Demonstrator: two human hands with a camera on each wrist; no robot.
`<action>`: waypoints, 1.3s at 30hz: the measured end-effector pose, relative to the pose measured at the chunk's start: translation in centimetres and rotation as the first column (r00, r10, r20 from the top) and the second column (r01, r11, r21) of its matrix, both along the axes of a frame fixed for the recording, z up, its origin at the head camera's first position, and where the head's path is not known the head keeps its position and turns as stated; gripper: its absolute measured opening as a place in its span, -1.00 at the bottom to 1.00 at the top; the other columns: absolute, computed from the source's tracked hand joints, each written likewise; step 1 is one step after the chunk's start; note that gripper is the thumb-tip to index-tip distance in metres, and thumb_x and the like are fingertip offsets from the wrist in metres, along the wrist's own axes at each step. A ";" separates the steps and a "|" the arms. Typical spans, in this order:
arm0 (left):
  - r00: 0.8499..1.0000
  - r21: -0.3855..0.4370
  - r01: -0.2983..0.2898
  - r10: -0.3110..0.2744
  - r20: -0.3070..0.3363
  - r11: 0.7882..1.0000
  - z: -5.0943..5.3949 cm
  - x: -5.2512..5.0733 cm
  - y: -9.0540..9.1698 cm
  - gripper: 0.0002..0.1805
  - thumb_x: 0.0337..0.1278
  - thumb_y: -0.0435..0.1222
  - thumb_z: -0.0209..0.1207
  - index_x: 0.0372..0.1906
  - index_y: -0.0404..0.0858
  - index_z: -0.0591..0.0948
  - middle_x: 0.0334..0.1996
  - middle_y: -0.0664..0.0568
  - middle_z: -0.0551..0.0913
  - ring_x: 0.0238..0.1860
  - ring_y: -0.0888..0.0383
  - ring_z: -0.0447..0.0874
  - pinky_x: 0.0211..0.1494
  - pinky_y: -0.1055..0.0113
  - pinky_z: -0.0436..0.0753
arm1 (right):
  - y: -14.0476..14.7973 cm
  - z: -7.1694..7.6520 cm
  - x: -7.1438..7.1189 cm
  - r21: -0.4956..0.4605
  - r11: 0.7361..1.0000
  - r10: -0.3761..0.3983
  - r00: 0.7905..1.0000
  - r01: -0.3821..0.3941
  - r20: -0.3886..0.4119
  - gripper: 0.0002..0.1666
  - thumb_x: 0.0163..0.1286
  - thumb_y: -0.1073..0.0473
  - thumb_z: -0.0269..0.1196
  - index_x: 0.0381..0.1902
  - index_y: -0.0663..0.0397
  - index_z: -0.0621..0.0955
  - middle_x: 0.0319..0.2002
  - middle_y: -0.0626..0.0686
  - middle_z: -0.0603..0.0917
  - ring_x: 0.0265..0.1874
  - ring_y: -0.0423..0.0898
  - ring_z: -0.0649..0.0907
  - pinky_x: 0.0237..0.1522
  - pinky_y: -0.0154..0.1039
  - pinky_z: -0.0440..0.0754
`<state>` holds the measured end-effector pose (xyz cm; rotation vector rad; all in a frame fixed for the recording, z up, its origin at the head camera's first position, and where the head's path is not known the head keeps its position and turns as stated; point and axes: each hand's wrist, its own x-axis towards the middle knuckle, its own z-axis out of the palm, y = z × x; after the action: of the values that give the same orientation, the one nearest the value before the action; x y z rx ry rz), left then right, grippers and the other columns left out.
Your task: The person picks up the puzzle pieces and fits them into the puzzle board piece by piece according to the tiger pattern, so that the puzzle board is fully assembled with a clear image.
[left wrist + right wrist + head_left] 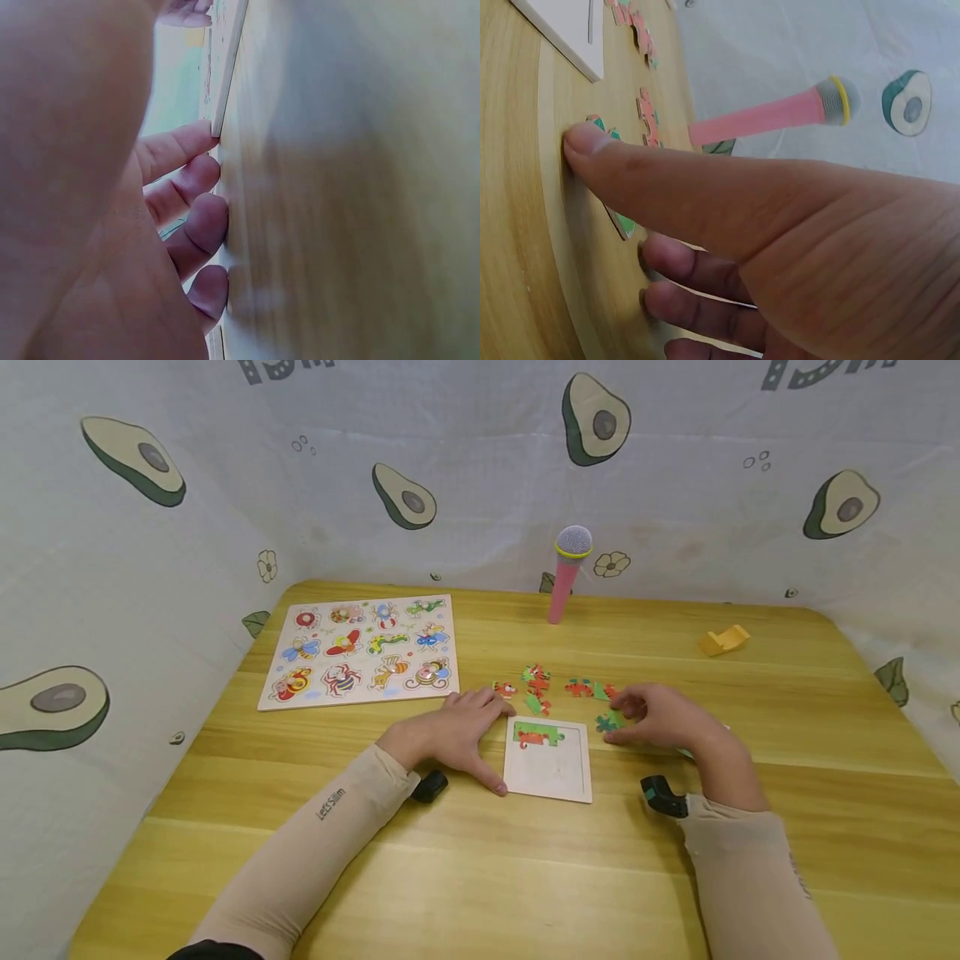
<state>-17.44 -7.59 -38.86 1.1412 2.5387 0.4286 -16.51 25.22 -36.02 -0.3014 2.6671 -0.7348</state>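
Observation:
A square wooden puzzle board (551,772) lies on the table, a few joined green and orange pieces (534,735) in its upper left part. My left hand (461,731) rests at its left edge, thumb at the near corner and index finger at the far one; in the left wrist view that fingertip (201,133) touches the board's corner. To the right of the board, my right hand (663,722) holds a green puzzle piece (606,722) low at the table between thumb and fingers. The right wrist view shows the thumb (589,139) over the piece, hiding part of it.
Several loose orange and green pieces (536,677) lie beyond the board. A large insect puzzle board (360,652) is at the back left. A pink toy microphone (562,589) stands at the back, and a yellow holder (724,641) lies at the back right.

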 end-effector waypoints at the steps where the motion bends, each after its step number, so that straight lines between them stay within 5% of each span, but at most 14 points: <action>1: 1.000 0.000 0.000 0.000 -0.001 1.000 0.0 0.0 0.0 0.22 -0.34 0.47 0.38 0.45 -0.09 0.28 0.24 0.14 0.28 0.28 0.20 0.19 0.23 0.17 0.21 | 0.0 -0.1 0.0 0.004 1.000 -0.005 1.000 0.005 -0.001 -0.34 0.19 -0.07 0.51 0.05 0.29 0.61 -0.07 0.18 0.62 -0.07 0.11 0.57 0.01 0.08 0.54; 27: 1.000 0.000 0.002 -0.002 0.008 1.000 0.0 0.0 0.1 0.22 -0.33 0.46 0.39 0.45 -0.09 0.27 0.26 0.13 0.28 0.30 0.18 0.19 0.26 0.14 0.21 | -0.3 0.1 0.2 -0.079 0.995 0.060 0.998 -0.061 -0.023 -0.53 0.22 0.10 0.50 -0.02 0.29 0.66 -0.19 0.08 0.63 -0.24 -0.01 0.58 -0.15 -0.12 0.58; 39: 1.000 -0.005 0.004 -0.004 -0.006 1.000 0.1 0.1 0.0 0.21 -0.33 0.46 0.38 0.45 -0.10 0.28 0.26 0.13 0.28 0.31 0.17 0.19 0.28 0.12 0.20 | -1.7 0.8 0.6 -0.119 0.986 0.114 0.993 -0.116 -0.022 -0.60 0.20 0.10 0.51 -0.03 0.12 0.70 -0.24 0.01 0.63 -0.28 -0.04 0.59 -0.21 -0.14 0.58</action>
<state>-17.37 -7.59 -38.79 1.1471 2.5410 0.4184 -15.90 23.53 -35.21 -0.4903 2.5990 -0.8602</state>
